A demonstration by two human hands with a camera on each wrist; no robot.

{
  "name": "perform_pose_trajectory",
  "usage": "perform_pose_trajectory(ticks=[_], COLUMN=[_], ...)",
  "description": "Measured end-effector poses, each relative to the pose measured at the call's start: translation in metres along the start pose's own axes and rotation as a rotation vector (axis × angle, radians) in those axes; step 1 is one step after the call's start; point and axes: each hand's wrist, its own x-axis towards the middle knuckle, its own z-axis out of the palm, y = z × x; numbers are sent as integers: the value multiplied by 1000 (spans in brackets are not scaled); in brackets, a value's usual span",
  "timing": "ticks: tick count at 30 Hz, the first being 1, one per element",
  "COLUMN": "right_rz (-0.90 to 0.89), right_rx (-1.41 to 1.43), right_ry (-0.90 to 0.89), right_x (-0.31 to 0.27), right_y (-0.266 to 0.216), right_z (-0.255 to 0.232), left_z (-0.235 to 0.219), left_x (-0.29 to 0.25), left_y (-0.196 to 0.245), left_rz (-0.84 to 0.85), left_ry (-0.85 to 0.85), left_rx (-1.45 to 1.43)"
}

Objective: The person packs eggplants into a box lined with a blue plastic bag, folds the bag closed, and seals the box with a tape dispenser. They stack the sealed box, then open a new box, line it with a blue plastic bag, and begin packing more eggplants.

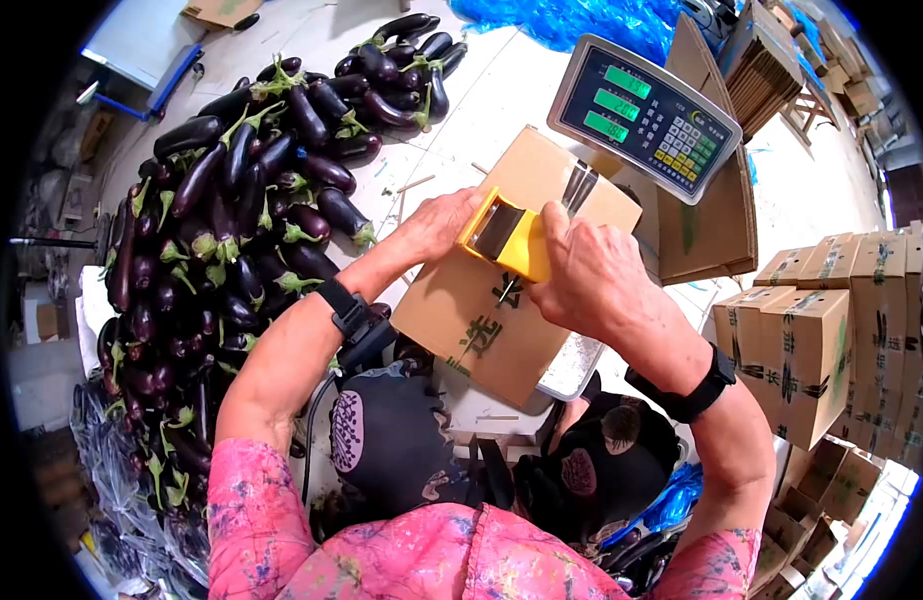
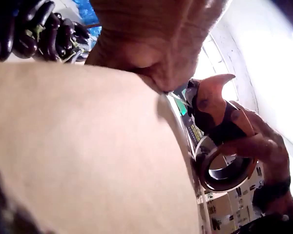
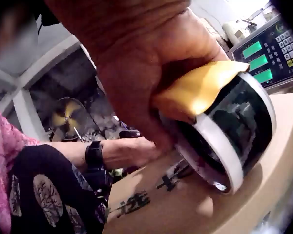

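Note:
A cardboard box (image 1: pixel 451 310) with green printed characters lies tilted in front of the person. My right hand (image 1: pixel 601 270) grips a yellow tape dispenser (image 1: pixel 526 240) over the upper face of the box; its tape roll shows in the right wrist view, close over the cardboard (image 3: pixel 185 200). At the box's left edge rests my left hand (image 1: pixel 446 222), its fingers reaching toward the dispenser's front end. In the left wrist view the left hand (image 2: pixel 151 44) lies along the box edge, its fingertips partly hidden. A dark strip of tape (image 1: pixel 579 188) runs on the box beyond the dispenser.
A large heap of eggplants (image 1: pixel 241 200) covers the floor at left. A digital scale display (image 1: pixel 641 115) stands just beyond the box, beside an upright cardboard sheet (image 1: pixel 706 230). Stacked printed boxes (image 1: pixel 801 350) fill the right side. Blue plastic sheeting (image 1: pixel 571 22) lies at the back.

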Motion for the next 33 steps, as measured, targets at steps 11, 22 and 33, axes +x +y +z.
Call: perform_pose_trajectory(ticks=[11, 22, 33], right_rz=[114, 117, 400], right_rx=[137, 299, -11], right_ry=[9, 240, -51], right_x=[-107, -170, -158], right_y=[95, 189, 157], right_z=[54, 188, 175], left_z=[3, -4, -2], left_x=[0, -10, -10], left_y=[-8, 4, 12], left_rz=[-45, -38, -104], left_ry=[125, 164, 159], left_rx=[-50, -87, -107])
